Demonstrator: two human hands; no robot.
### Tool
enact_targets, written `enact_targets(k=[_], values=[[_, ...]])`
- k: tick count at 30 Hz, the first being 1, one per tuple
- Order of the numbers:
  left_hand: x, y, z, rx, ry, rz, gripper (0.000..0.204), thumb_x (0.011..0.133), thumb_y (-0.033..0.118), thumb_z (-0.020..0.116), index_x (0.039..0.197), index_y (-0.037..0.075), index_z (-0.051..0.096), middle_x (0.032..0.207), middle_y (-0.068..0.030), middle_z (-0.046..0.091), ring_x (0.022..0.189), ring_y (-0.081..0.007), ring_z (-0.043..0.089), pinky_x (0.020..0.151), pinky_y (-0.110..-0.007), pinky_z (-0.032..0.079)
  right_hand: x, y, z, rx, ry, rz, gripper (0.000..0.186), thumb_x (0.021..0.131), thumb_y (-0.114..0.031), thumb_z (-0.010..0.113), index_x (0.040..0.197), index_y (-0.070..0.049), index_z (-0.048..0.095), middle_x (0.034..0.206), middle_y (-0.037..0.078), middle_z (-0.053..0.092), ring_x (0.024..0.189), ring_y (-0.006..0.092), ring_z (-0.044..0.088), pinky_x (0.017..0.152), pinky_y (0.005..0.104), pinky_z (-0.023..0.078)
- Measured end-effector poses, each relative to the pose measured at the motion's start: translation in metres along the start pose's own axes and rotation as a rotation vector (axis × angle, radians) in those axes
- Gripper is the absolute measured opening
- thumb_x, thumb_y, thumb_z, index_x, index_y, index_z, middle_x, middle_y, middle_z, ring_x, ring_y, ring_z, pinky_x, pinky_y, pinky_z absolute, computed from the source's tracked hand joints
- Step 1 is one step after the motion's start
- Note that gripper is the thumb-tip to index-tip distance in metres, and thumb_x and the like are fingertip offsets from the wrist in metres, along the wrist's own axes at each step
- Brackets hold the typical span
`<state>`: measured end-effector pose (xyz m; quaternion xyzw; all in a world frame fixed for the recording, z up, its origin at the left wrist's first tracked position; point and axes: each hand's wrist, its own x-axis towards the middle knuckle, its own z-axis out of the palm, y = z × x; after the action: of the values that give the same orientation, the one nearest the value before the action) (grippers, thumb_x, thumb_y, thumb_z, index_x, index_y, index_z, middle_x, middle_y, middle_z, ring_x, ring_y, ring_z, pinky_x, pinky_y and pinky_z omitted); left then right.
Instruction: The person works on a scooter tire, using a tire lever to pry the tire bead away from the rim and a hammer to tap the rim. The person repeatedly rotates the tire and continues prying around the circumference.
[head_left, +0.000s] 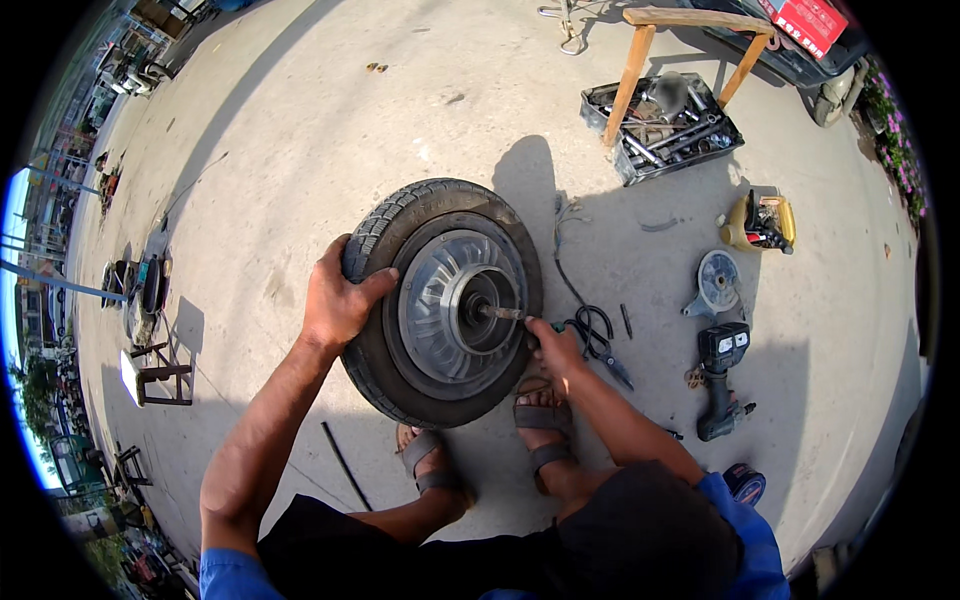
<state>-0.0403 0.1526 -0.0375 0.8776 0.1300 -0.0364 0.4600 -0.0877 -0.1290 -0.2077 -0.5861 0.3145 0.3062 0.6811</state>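
A hub-motor wheel point(455, 265), with a black tyre and a ribbed grey metal hub, stands tilted on the ground in front of my feet. My left hand point(343, 295) grips the tyre's left side, thumb over the sidewall and fingers round the tread. From the hub's centre an axle point(502, 313) sticks out to the right. My right hand point(553, 347) is closed at the axle's outer end, thumb and fingertips against it; part of its grip is hidden. Just right of that hand lie scissors point(605, 345) with black handles. A dark cable point(565, 270) with loose wire ends lies beside the tyre.
A black crate point(640, 165) of tools stands far right by a wooden stand point(633, 75). Nearer are a cut yellow container point(760, 222), a round metal cover point(718, 283) and a cordless impact wrench point(718, 385). A stool point(160, 375) is at left; a black rod point(345, 465) lies near my foot.
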Motion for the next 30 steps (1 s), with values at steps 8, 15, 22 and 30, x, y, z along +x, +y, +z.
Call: enact_targets(k=[8,15,22,30], values=[[0.038,-0.002,-0.005,-0.080,-0.046,-0.111,0.057,0.079,0.018,0.082,0.120,-0.017,0.062,0.101,-0.0238,0.075,0.086,-0.0261,0.075,0.081,-0.036,0.060,-0.001,-0.017,-0.028,-0.092,-0.067,0.019,0.050,0.090,-0.045,0.073,0.066,-0.009,0.049,0.060,-0.002,0.046,0.056,0.0124,0.046,0.056,0.0334,0.042],[0.044,-0.009,-0.005,-0.057,-0.046,-0.126,0.055,0.077,0.017,0.082,0.117,-0.016,0.063,0.099,-0.0227,0.075,0.083,-0.0259,0.074,0.078,-0.036,0.061,-0.017,0.004,-0.017,-0.545,-0.332,-0.518,0.048,0.092,-0.038,0.072,0.078,0.007,0.066,0.058,0.013,0.056,0.057,0.0181,0.053,0.058,0.0397,0.045],[0.043,-0.009,-0.004,-0.082,-0.042,-0.150,0.055,0.078,0.017,0.083,0.118,-0.015,0.064,0.099,-0.0225,0.075,0.083,-0.0255,0.074,0.078,-0.036,0.061,-0.019,0.000,-0.011,-0.673,-0.409,-0.551,0.045,0.091,-0.036,0.072,0.069,0.001,0.063,0.055,0.012,0.060,0.053,0.0256,0.062,0.057,0.0394,0.049],[0.042,-0.008,-0.005,-0.065,-0.049,-0.152,0.056,0.078,0.018,0.083,0.119,-0.015,0.063,0.099,-0.0234,0.075,0.083,-0.0264,0.075,0.078,-0.036,0.061,-0.020,-0.008,-0.013,-0.878,-0.407,-0.772,0.042,0.090,-0.038,0.072,0.074,0.000,0.067,0.063,0.016,0.066,0.062,0.0328,0.069,0.060,0.0432,0.052]])
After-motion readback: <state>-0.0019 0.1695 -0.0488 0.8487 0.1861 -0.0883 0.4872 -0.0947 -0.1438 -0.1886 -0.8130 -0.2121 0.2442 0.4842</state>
